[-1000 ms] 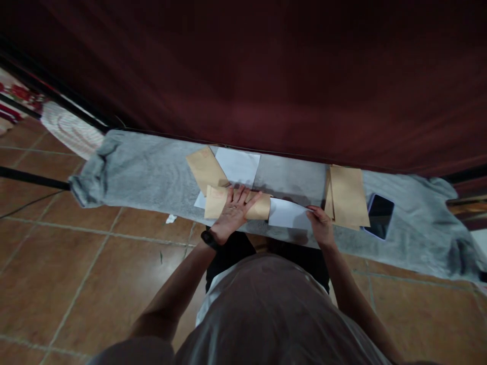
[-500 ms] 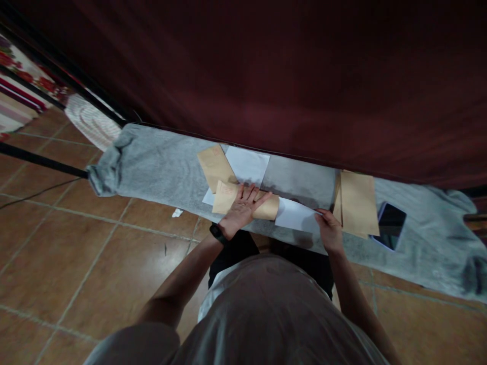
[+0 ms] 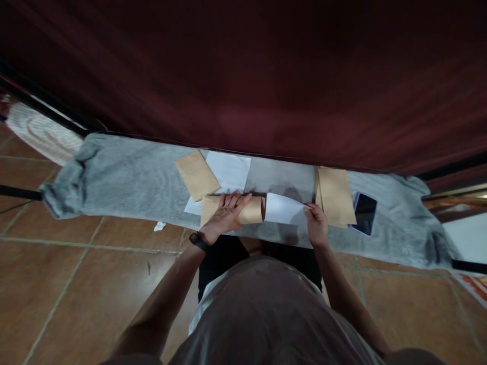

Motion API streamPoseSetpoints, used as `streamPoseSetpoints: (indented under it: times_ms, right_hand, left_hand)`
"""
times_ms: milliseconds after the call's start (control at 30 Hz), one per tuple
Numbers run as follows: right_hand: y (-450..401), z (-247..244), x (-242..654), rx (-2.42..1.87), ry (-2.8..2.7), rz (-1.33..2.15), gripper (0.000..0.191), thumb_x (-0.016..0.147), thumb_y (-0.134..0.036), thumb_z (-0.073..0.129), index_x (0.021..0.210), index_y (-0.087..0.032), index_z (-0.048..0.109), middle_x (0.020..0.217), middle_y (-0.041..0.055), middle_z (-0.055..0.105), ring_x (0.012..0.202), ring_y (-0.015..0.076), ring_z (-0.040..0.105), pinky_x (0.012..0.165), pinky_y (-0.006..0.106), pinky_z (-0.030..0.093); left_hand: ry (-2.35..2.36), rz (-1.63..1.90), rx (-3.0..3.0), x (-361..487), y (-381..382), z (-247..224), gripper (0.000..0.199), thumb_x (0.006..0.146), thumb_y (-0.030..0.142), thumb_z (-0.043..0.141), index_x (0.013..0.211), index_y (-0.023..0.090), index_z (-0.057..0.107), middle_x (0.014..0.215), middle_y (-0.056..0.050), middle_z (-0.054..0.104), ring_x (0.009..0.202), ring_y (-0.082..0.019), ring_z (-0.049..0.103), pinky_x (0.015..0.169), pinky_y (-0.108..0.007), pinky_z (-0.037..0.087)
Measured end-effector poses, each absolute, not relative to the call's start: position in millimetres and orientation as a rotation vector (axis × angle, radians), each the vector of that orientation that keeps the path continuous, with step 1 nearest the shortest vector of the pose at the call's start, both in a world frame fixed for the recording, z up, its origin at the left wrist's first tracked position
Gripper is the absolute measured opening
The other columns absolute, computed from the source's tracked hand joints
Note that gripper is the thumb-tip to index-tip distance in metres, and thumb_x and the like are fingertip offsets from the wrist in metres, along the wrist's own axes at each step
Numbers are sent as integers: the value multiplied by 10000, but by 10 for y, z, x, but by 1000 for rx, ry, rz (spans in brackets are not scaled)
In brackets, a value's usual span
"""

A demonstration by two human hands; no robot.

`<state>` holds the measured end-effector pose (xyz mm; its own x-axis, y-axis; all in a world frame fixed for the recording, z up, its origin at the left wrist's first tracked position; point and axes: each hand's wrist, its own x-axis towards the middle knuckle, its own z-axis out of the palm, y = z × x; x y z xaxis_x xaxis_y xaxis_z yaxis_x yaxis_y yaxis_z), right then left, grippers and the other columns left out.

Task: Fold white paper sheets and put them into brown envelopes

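My left hand (image 3: pixel 225 215) lies with spread fingers on a brown paper envelope (image 3: pixel 251 210), pressing it to the grey cloth. The envelope's right end gapes slightly. My right hand (image 3: pixel 317 223) pinches the right edge of a folded white sheet of paper (image 3: pixel 284 209). This sheet's left edge is right at the envelope's mouth; whether any of it is inside I cannot tell. Behind my left hand lie a second brown envelope (image 3: pixel 197 175) and more white paper (image 3: pixel 229 170), partly covered.
A stack of brown envelopes (image 3: pixel 337 195) lies to the right, beside a phone (image 3: pixel 365 213). Grey cloth (image 3: pixel 129 177) covers the narrow bench. A dark red curtain (image 3: pixel 243 91) hangs along its far side. A white scrap (image 3: pixel 160 226) is on the tiled floor.
The view has shifted, so the bench sits further left and more level. The envelope's mouth now gapes more, and the white sheet's left edge stands clearer of it. Both hands keep their hold.
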<state>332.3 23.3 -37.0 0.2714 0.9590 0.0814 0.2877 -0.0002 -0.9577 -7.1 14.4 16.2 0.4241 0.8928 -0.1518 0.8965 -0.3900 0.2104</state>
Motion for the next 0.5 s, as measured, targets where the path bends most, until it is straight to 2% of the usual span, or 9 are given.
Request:
streamPoseSetpoints:
  times_ms: [233, 500]
  right_hand:
    - [164, -371, 3126, -1520, -1229, 808, 296, 870, -477, 602, 973, -222, 711, 983, 63, 730, 919, 227, 653, 894, 407, 521]
    - [205, -429, 3266, -1521, -1310, 928, 330, 831, -510, 627, 945, -221, 737, 912, 54, 745, 817, 220, 655, 776, 377, 528]
  left_hand:
    - [1581, 20, 2396, -43, 135, 57, 1232, 697, 348, 850, 1637, 243, 59, 1599, -182, 356, 1521, -384, 254, 1233, -627, 137]
    - [1637, 57, 2413, -36, 118, 25, 1222, 691, 376, 856, 1636, 240, 92, 1604, -179, 354, 1519, -385, 254, 1233, -622, 145]
